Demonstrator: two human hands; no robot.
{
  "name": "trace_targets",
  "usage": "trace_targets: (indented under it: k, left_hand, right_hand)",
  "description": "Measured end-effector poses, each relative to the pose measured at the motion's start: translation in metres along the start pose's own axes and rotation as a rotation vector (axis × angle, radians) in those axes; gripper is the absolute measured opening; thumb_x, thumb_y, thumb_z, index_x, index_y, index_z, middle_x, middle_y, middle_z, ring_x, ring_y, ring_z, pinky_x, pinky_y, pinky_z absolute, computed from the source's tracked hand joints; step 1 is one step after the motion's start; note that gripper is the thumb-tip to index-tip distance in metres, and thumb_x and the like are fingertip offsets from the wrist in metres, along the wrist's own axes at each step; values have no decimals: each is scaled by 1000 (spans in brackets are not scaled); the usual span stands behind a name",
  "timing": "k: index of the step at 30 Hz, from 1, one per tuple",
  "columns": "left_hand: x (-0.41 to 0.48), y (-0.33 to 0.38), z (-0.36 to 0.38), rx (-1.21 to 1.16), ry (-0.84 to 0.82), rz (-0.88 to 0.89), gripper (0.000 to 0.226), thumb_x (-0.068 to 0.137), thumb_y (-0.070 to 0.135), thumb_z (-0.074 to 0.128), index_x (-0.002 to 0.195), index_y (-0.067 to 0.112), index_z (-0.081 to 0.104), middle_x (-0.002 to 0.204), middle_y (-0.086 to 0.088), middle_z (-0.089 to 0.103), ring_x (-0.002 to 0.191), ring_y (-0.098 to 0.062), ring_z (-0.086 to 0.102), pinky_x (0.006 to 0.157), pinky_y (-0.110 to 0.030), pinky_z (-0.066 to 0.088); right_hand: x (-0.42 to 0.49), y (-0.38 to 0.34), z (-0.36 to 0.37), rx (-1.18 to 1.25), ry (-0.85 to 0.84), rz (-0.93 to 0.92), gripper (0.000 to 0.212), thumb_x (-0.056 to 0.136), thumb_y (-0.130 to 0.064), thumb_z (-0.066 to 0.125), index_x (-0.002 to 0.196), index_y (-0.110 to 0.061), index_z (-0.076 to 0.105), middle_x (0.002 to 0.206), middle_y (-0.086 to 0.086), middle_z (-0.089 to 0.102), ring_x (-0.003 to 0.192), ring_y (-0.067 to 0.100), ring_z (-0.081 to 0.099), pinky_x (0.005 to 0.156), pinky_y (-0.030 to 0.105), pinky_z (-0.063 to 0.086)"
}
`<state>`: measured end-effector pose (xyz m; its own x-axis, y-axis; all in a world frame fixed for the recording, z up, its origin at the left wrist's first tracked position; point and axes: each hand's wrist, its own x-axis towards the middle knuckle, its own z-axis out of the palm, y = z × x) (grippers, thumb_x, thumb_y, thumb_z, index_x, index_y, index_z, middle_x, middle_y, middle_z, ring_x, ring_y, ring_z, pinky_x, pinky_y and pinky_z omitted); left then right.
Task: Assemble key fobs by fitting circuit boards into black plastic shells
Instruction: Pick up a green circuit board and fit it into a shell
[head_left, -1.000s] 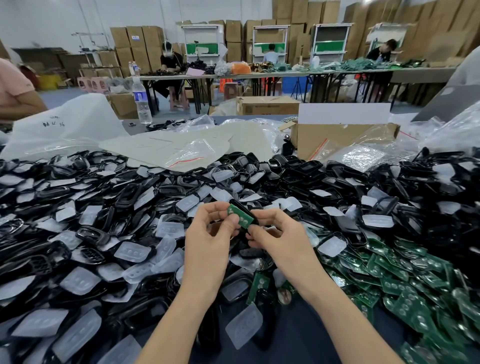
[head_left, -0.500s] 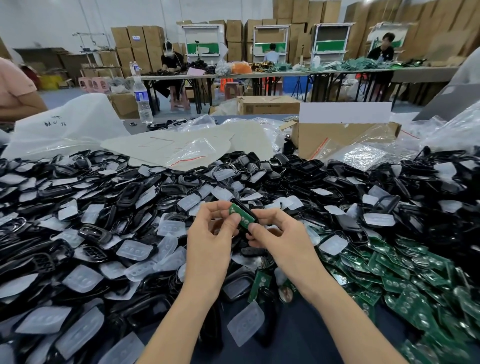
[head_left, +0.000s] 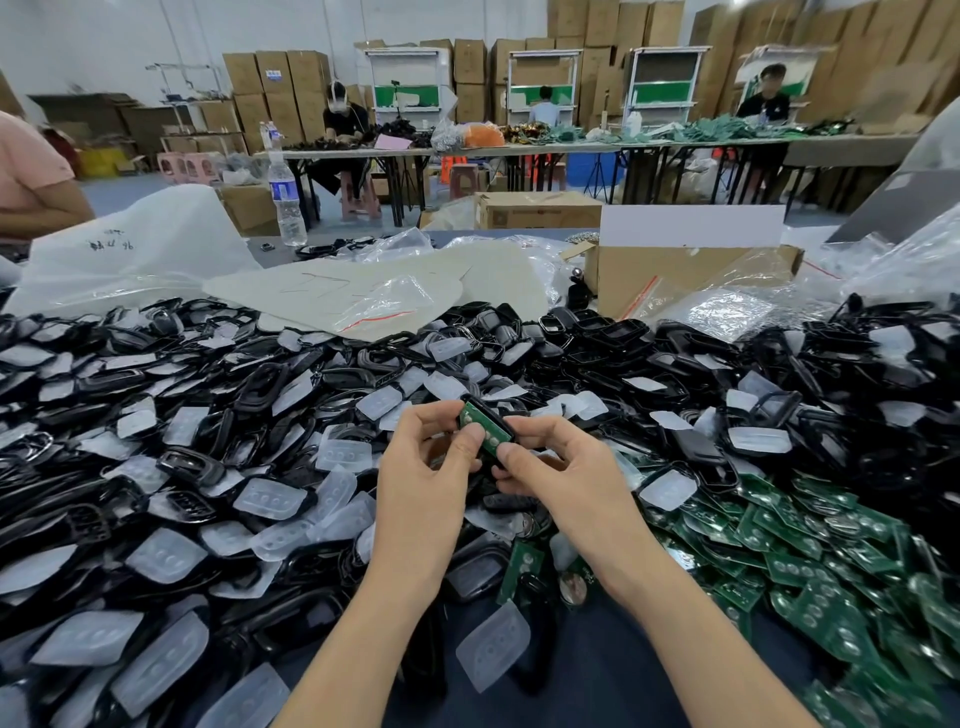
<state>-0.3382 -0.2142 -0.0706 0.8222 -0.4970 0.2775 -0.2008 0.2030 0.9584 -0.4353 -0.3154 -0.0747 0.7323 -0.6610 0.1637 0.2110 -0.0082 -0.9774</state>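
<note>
Above the heap, both hands hold one black plastic shell (head_left: 493, 415) with a green circuit board (head_left: 480, 425) lying in it. My left hand (head_left: 428, 478) grips its left end, thumb pressing on the board. My right hand (head_left: 561, 473) pinches the right end between thumb and fingers. The shell's underside is hidden by my fingers. A big pile of black shells and translucent button pads (head_left: 182, 441) covers the table on the left and behind. Loose green circuit boards (head_left: 810, 545) are heaped at the right.
A cardboard box (head_left: 675, 270) and clear plastic bags (head_left: 737, 306) sit behind the pile at the right. A water bottle (head_left: 285, 197) stands far left. Dark bare tabletop (head_left: 597, 675) shows between my forearms. Other people sit at distant tables.
The hands have stayed over the same spot. The shell with the board has turned a little in my fingers, and my left thumb has slid onto the board.
</note>
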Motion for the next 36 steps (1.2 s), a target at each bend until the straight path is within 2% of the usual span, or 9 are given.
trace_targets:
  k: [3, 11, 18, 23, 26, 29, 32, 36]
  left_hand:
    - [0, 0, 0, -9, -6, 6, 14, 94, 14, 69, 103, 24, 65, 102, 3, 71, 96, -11, 69, 79, -29, 58]
    - [-4, 1, 2, -17, -7, 21, 14, 94, 15, 70, 104, 22, 64, 101, 3, 72, 94, -8, 69, 77, -22, 57]
    - [-5, 2, 5, -26, 3, 23, 19, 93, 14, 70, 105, 26, 62, 100, 4, 69, 94, -9, 68, 79, -26, 57]
    - [-4, 2, 3, -42, -14, -5, 38, 93, 14, 70, 119, 37, 57, 96, 7, 68, 93, -13, 68, 85, -34, 57]
    - [-3, 3, 3, -27, -23, -1, 33, 94, 15, 69, 117, 36, 61, 98, 6, 70, 90, -10, 69, 81, -27, 58]
    - [-2, 4, 3, -10, -35, -8, 25, 95, 15, 68, 116, 27, 66, 98, 9, 73, 89, -7, 70, 77, -19, 56]
    - [-2, 4, 2, -16, -50, -27, 21, 94, 17, 69, 114, 22, 68, 96, 8, 75, 88, -8, 71, 78, -21, 56]
    - [-3, 5, 2, -23, -77, -21, 14, 93, 19, 70, 106, 24, 67, 95, 6, 75, 88, -11, 71, 80, -25, 58]
  right_hand:
    - [0, -1, 0, 11, 2, 5, 16, 92, -8, 71, 106, -16, 70, 89, -5, 75, 79, 18, 76, 66, 22, 59]
    - [1, -2, 0, -9, 4, -5, 14, 91, -8, 72, 103, -16, 71, 84, -9, 74, 76, 16, 74, 69, 24, 60]
    - [1, -1, -1, -4, 28, -16, 13, 90, -9, 74, 102, -14, 72, 87, -3, 75, 73, 15, 72, 68, 22, 58]
    - [1, -1, -1, -9, 29, -10, 13, 90, -10, 75, 103, -13, 72, 87, -3, 75, 74, 16, 73, 68, 21, 58]
    - [1, -1, -1, -12, 31, -11, 14, 90, -12, 76, 104, -14, 72, 89, -1, 75, 76, 17, 73, 70, 22, 58]
    - [0, -2, -2, -19, 32, -11, 14, 91, -14, 75, 104, -16, 73, 90, 0, 76, 78, 17, 74, 72, 23, 58]
    - [0, -2, -1, -29, 45, -22, 14, 92, -14, 73, 105, -17, 73, 91, 2, 75, 77, 14, 73, 70, 20, 57]
    - [-1, -5, -2, -78, 61, -65, 14, 91, -17, 75, 105, -20, 72, 82, -8, 74, 70, 5, 68, 65, 15, 53]
